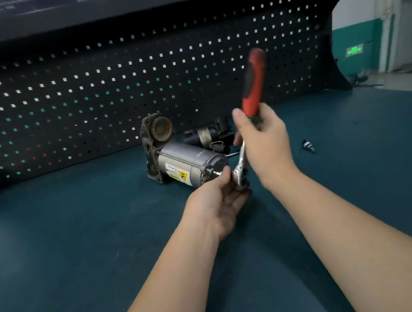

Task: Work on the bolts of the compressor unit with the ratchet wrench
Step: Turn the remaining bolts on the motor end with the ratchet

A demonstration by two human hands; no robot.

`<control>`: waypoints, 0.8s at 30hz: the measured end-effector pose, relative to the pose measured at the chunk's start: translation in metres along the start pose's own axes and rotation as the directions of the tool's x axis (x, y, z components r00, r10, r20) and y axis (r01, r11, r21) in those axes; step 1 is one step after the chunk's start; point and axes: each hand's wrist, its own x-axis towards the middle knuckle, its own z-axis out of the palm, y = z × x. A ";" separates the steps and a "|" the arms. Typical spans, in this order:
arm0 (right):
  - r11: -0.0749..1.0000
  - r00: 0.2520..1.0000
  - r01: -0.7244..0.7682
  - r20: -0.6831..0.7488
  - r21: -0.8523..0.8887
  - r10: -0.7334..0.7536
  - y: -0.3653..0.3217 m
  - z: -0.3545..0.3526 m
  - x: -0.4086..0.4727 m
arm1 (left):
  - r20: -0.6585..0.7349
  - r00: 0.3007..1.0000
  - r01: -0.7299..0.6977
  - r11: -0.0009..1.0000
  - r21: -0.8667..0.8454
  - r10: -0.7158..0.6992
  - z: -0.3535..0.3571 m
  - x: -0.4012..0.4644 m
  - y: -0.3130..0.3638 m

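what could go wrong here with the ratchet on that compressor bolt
1. The left hand has its fingers round the head of the ratchet wrench, right at the end of the compressor unit; a slip could pinch them.
2. The unit lies loose on the mat, with no clamp visible, so it may roll or shift as the right hand swings the handle.

Right hand (pixel 263 143) grips ratchet wrench (pixel 251 109); left hand (pixel 221 200) holds its head.

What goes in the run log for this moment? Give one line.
right hand grips ratchet wrench handle | left hand holds wrench head | compressor unit lies on bench | head beside unit's near end
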 end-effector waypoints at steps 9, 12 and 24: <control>0.995 0.994 -0.070 -0.090 -0.066 0.064 0.006 0.002 0.002 | -0.013 0.999 -0.031 1.000 -0.001 0.031 0.001 -0.004 0.002; 0.674 0.684 -0.635 -0.130 0.377 0.718 0.022 -0.010 0.006 | -0.027 0.999 -0.020 1.000 0.003 0.020 0.002 -0.004 0.001; 0.927 0.897 0.368 0.290 -0.069 -0.334 -0.011 0.008 -0.015 | 0.002 1.000 -0.028 1.000 0.006 0.028 -0.002 -0.007 0.003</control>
